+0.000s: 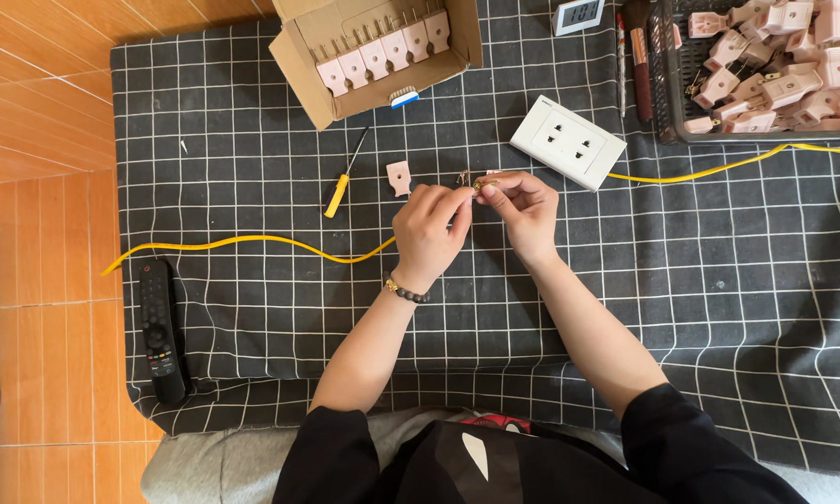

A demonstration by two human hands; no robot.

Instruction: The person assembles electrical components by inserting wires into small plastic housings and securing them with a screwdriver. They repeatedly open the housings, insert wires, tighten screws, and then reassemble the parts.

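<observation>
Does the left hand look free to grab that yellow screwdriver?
Probably not straight away: the left hand is pinching a small metal part together with the right hand. The path to the screwdriver across the cloth looks unobstructed.

I count six pink plugs [383, 51] in one cardboard box [308, 79], one yellow-handled screwdriver [343, 180], one white double socket [567, 142], one black remote [159, 331], one pink plug cover [399, 177].

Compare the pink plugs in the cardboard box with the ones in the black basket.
The plugs in the cardboard box stand in one neat row, prongs pointing up; the plugs in the black basket lie heaped at all angles. The box row holds only a few, while the basket heap holds many more. Both lots are the same pale pink colour and boxy shape.
</observation>
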